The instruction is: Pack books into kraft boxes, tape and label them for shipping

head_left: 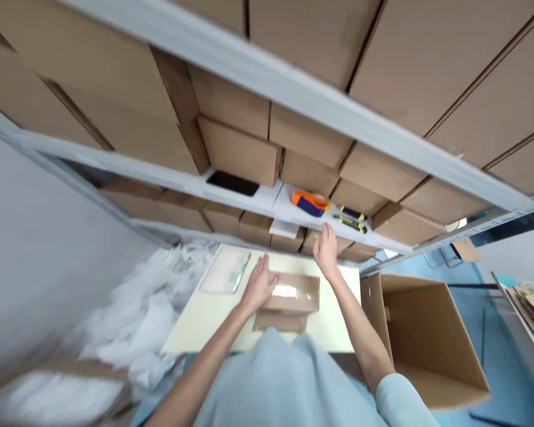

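While the left hand (258,286) lies flat and open on the taped cardboard box (289,300) at 6 o'clock, the right hand (326,249) reaches up, open, toward the orange tape dispenser (310,202) at 12 o'clock.

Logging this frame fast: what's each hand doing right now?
Left hand: open, resting on the small taped box.
Right hand: open, empty, raised toward the shelf.
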Demonstrator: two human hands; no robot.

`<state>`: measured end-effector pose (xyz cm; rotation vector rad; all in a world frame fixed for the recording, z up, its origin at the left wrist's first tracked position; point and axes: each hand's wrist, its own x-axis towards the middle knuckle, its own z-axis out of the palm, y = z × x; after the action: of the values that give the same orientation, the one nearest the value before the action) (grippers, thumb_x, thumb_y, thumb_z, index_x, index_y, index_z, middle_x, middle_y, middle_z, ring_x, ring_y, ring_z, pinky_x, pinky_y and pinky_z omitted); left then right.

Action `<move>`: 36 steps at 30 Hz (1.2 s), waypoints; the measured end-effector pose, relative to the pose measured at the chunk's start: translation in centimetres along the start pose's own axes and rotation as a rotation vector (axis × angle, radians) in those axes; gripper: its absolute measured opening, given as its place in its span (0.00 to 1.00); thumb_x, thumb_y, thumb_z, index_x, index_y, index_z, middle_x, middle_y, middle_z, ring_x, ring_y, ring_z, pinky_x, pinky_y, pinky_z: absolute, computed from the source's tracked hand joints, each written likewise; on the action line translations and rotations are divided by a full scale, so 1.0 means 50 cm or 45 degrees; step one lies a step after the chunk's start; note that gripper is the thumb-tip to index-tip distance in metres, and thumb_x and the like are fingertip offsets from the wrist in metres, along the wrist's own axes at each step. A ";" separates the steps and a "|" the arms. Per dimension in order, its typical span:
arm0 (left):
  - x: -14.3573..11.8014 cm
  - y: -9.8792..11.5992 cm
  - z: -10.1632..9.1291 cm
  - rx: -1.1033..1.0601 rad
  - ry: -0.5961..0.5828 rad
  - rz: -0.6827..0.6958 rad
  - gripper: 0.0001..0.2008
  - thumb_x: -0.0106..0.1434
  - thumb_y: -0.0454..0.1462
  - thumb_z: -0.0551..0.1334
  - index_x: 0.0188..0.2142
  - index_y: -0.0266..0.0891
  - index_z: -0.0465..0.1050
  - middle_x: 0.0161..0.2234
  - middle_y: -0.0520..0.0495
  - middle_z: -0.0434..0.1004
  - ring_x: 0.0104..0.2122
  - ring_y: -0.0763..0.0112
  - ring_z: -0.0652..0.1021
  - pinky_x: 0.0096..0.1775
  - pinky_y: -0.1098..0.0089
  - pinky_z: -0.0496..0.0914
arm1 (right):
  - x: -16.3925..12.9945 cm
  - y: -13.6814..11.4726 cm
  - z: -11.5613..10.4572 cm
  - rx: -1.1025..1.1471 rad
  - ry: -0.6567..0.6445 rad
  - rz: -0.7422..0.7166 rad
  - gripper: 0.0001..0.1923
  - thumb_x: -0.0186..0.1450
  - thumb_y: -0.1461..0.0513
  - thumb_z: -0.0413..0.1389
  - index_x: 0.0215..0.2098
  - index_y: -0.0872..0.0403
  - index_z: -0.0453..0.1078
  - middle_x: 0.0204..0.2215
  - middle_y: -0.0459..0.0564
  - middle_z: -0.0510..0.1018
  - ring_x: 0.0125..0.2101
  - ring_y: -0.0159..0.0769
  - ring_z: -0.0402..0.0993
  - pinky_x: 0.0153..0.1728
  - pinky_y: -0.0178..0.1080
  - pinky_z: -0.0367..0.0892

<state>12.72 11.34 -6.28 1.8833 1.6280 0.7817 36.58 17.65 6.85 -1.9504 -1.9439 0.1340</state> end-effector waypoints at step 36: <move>-0.159 0.003 -0.006 -0.412 -0.008 -0.249 0.21 0.73 0.48 0.61 0.57 0.39 0.81 0.57 0.38 0.81 0.45 0.61 0.85 0.51 0.61 0.81 | -0.456 0.132 0.086 0.651 0.181 0.528 0.29 0.77 0.44 0.54 0.66 0.52 0.74 0.56 0.61 0.74 0.58 0.49 0.74 0.57 0.51 0.76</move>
<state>11.74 3.43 -6.64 1.4770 1.5474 0.8929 40.51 -3.63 -3.84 -1.9077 -1.2351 0.5308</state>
